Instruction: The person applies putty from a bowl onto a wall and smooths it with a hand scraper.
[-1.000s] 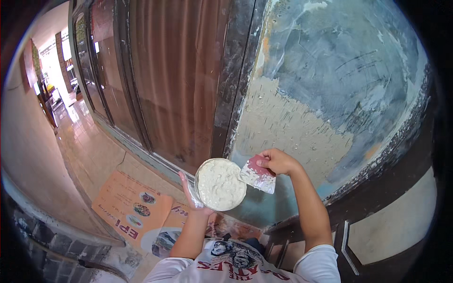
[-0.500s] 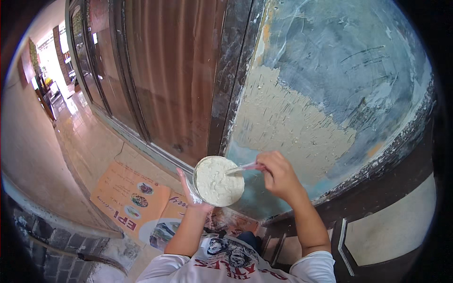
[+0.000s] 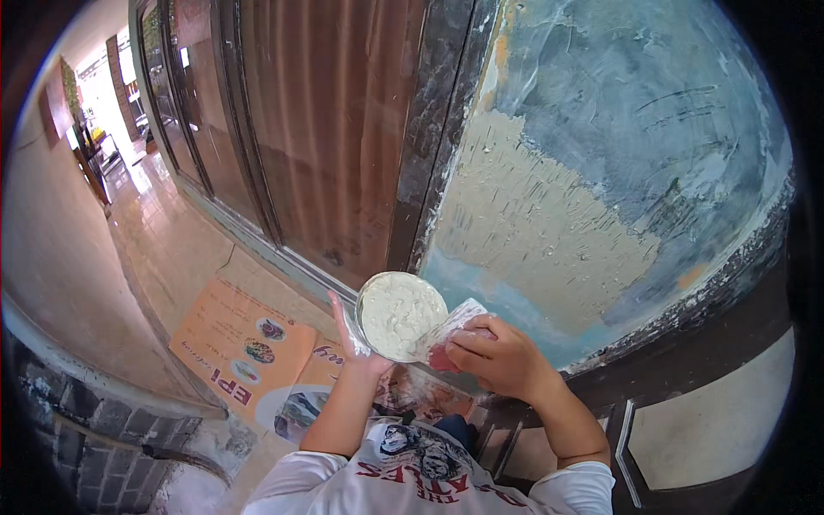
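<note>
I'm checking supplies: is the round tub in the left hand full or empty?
Looks full: pale paste spreads across the tub, close to its rim; the depth below cannot be seen.

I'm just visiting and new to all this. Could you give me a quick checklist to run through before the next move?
1. Tub supported: ok, the left hand holds it from its left side.
2. Scraper gripped: ok, in the right hand.
3. Paste available: ok, it spreads across the tub; depth hidden.
4. Left hand clean: not ok, white smears show.
5. Beige patch on the wall smooth: not ok, dark streaks mark it.
6. Scraper clear of the rim: cannot tell, they overlap here.
</note>
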{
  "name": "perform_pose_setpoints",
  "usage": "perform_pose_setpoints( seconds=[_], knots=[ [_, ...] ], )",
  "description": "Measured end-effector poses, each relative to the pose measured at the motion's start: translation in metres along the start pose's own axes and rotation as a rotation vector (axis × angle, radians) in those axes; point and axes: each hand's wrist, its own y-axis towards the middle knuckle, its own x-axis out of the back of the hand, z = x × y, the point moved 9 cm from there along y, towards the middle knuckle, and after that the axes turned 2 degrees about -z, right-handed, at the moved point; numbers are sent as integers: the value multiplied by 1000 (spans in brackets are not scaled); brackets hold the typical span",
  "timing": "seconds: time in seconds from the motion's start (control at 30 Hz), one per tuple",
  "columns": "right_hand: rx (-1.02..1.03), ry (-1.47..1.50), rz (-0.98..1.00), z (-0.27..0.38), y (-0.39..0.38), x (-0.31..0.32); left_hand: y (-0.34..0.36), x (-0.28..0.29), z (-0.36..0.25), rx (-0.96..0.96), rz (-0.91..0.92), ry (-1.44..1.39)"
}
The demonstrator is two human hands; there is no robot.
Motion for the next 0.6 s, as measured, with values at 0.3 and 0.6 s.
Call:
perform_pose_setpoints(
  seconds=[0.3,0.6],
  knots=[
    [-20,-70,-16,-6,0,-9,2,-4,-6,11,53,2],
    [-26,-63,-53,-7,3,-16,1,-3,-7,-1,5,8]
  ],
)
